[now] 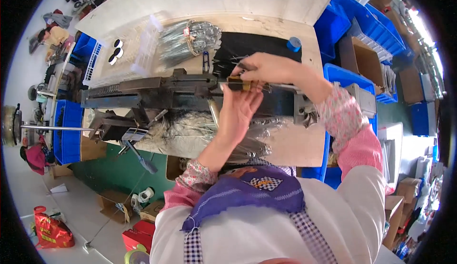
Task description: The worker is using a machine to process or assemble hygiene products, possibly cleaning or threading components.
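A long dark metal bench machine [173,86] with a coiled spring at its left end lies across the table. Both my hands meet at its right part, around a small brass-coloured block [234,84]. My left hand [237,116] is turned palm up below the block, thumb and fingers apart, fingertips close to it. From above, my right hand [269,67] reaches in with bent fingers closed by the block. A dark piece shows at those fingers, too small to name. Thin strands stick out beside the fingertips.
Behind the machine are a bundle of thin silvery strips [188,40], a clear plastic basket [145,45], a black cloth [266,45] and a blue tape roll [293,44]. Clear plastic film [257,140] lies on the near side. Blue crates [350,78] stand at the right.
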A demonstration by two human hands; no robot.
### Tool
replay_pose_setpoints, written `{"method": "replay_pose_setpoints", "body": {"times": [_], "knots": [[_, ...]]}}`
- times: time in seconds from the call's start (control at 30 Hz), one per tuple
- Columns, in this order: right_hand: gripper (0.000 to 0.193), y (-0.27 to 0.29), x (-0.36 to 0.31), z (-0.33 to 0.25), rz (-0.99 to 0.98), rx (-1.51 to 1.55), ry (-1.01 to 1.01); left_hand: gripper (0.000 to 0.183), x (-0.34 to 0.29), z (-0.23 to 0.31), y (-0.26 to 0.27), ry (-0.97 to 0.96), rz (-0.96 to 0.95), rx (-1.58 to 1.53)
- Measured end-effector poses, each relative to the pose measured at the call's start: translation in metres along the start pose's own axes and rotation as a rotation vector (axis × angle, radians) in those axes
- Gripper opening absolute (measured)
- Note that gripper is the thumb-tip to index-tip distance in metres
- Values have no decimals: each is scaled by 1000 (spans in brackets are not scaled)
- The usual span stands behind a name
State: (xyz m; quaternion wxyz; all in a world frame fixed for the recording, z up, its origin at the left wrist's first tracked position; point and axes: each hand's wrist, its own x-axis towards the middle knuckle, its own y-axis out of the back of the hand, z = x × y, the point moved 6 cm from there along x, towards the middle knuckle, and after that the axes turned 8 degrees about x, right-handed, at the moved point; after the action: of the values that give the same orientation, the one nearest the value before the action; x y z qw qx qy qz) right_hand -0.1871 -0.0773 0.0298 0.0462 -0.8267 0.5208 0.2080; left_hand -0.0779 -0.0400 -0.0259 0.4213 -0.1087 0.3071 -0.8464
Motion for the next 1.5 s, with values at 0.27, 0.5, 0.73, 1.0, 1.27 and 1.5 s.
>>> {"method": "replay_pose_setpoints", "body": {"times": [0.27, 0.5, 0.73, 1.0, 1.27, 1.5], "knots": [[51, -17, -56, -34, 612, -907, 593, 88, -7, 3, -13, 151, -27, -565], [16, 4, -38, -22, 613, -322, 418, 82, -6, 5, -5, 91, -86, -606], [13, -18, -22, -24, 565, -699, 566, 83, -11, 19, 5, 84, 36, -565], [15, -35, -50, -53, 598, -871, 728, 83, -10, 16, 13, 91, 180, -485], [20, -8, -21, -38, 511, -636, 551, 75, -20, 23, 13, 0, 73, -438], [19, -15, -16, -37, 471, -787, 487, 76, -19, 28, 12, -4, 64, -426]]}}
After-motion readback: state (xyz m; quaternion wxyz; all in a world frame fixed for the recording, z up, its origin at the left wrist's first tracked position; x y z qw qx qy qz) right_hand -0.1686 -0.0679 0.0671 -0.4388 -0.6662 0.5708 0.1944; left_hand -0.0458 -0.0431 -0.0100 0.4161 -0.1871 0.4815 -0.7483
